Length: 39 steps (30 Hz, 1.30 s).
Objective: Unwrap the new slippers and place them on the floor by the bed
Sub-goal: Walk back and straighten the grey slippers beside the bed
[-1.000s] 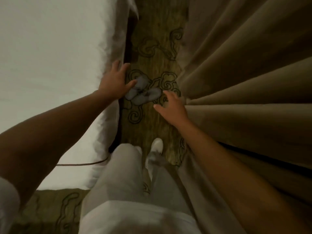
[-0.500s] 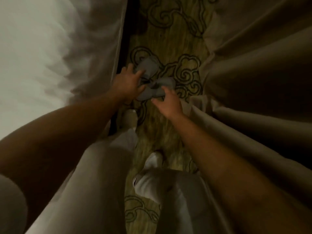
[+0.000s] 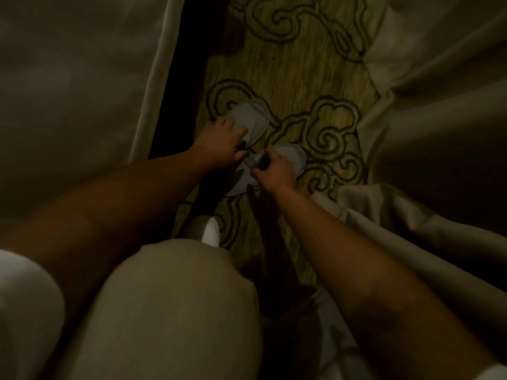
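Observation:
Two pale grey slippers lie on the patterned carpet between the bed and the curtain. The left slipper points up and right, and my left hand rests on its heel end, fingers spread over it. The right slipper lies just below it, toe toward the curtain. My right hand grips this one at the opening, fingers curled over its strap. Each slipper's heel part is hidden under a hand.
The bed's white bedding hangs down on the left, with a dark gap along its base. A beige curtain folds onto the floor on the right. My bent knee and a white shoe fill the foreground.
I have crouched lower and the view has closed in on the floor. Both hands have come down onto the slippers, which now lie apart rather than crossed.

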Tool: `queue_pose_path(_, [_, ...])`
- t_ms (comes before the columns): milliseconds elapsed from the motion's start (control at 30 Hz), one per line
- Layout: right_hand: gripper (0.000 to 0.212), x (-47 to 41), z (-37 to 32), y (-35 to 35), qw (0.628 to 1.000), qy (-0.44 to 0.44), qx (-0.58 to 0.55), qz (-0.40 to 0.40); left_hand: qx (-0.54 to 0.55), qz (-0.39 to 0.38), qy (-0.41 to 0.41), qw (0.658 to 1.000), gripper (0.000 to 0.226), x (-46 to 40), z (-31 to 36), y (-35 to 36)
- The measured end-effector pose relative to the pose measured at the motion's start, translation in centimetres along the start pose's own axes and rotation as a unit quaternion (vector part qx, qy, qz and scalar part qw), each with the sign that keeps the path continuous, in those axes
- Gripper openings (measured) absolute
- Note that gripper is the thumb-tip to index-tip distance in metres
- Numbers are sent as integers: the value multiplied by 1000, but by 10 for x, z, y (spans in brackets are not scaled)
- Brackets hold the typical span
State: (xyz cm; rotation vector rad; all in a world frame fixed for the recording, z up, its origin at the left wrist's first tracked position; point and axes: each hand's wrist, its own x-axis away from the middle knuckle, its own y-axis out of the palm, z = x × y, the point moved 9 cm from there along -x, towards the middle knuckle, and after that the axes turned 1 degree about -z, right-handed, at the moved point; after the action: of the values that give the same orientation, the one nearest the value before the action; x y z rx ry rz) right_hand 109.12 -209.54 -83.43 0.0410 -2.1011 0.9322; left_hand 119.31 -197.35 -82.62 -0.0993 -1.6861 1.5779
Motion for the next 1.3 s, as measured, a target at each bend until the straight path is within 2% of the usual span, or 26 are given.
queue_pose_path(133, [70,-19,15,5,999,-2,26,31,34,-22,-9,999,62,-33,-1,21])
queue_pose_path(233, [67,-34,21,8,999,-1,-17,31,53,-54,8,997,57,-52,3,38])
queue_pose_path(333, [54,-43,30,16,999,3,-49,15,67,-34,7,997,69,-61,4,43])
queue_pose_path(400, [51,-45,37,21,997,11,-69,21,103,-16,-29,994,77,-59,0,45])
queue_pose_path(467, [43,-46,45,29,992,22,-119,35,131,-14,-47,990,65,-57,-2,47])
queue_pose_path(500, [33,-46,48,30,988,26,-143,42,136,-10,-48,989,56,-56,0,46])
queue_pose_path(533, [24,-45,46,33,983,33,-173,44,126,-6,-39,991,49,-55,-1,41])
queue_pose_path(633, [31,-44,31,43,961,41,-273,31,97,37,15,995,36,-54,4,21])
queue_pose_path(700, [24,-48,18,50,944,45,-324,35,63,66,47,995,36,-54,10,10])
queue_pose_path(767, [19,-52,14,56,948,50,-310,53,31,58,67,996,37,-53,15,8])
queue_pose_path(867, [33,-54,25,64,958,85,-268,50,0,39,73,997,37,-53,16,10])
queue_pose_path(967, [24,-53,35,58,956,107,-261,82,-6,50,87,995,33,-52,16,10])
queue_pose_path(1100, [31,-55,43,53,919,163,-345,100,3,87,101,991,29,-57,8,-7])
queue_pose_path(1300, [24,-53,41,70,868,159,-471,11,53,64,103,991,29,-54,11,12])
